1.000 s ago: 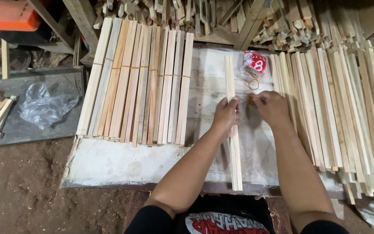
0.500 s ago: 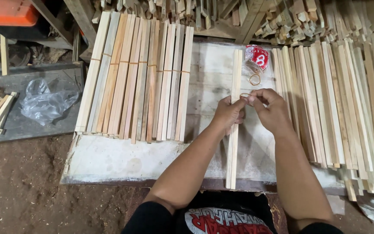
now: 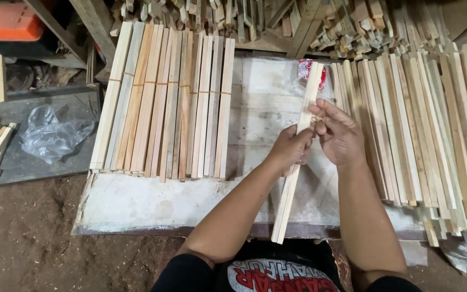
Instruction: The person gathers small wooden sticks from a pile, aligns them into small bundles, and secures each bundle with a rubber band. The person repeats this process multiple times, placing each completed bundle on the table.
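head view | around: banded row of wooden slats [image 3: 168, 103] lying left on the pale board table [image 3: 136, 203], loose slat pile [image 3: 422, 124] right, crumpled clear plastic bag [image 3: 52, 135] far left, red-white packet [image 3: 313, 73] behind | count: one bundle in hand, two hands | bundle of thin pale slats [image 3: 297, 157], long, tilted, over table middle | left hand [image 3: 290, 148] clenched round it; right hand [image 3: 339, 132] pinching it, fingers part spread.

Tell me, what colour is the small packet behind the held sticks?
Red and white packet, seen from the head view.

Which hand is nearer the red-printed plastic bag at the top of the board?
Right. The right hand sits just below the bag; the left hand is lower and further left, gripping the wooden slats.
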